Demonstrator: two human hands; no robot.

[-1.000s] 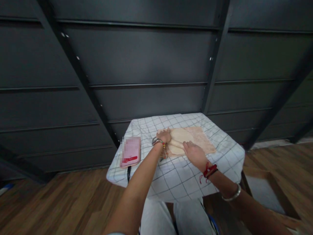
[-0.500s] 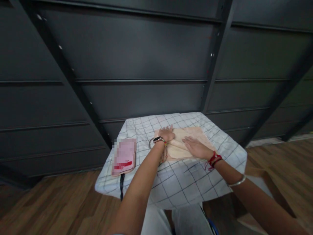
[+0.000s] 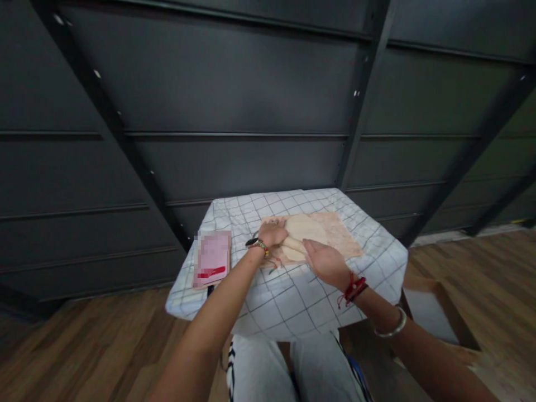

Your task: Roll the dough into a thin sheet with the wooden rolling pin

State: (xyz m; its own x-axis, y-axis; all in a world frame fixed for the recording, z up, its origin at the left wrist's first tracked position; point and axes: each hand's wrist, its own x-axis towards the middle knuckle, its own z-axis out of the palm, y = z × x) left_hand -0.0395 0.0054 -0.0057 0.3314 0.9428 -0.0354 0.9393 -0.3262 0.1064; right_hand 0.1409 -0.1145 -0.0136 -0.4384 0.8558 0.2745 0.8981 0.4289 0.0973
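Observation:
A pale cream rod, shaped like a rolling pin, lies slantwise between my hands. Under it is a flat, rounded cream sheet that looks like rolled dough, resting on a pinkish patterned mat. My left hand lies over the rod's left end, fingers stretched forward and apart. At the other end, my right hand presses with its fingers extended flat and close together. Both hands cover the rod's ends, so its full length is hidden.
A white checked cloth covers the small table. On its left lies a pink, partly pixelated flat item with a red mark. Dark metal panels stand behind. An open cardboard box sits on the wooden floor at right.
Both hands have shifted nearer and slightly left in view. My right hand has tilted onto its side, and the rod and rounded sheet show more clearly. The view has moved a little.

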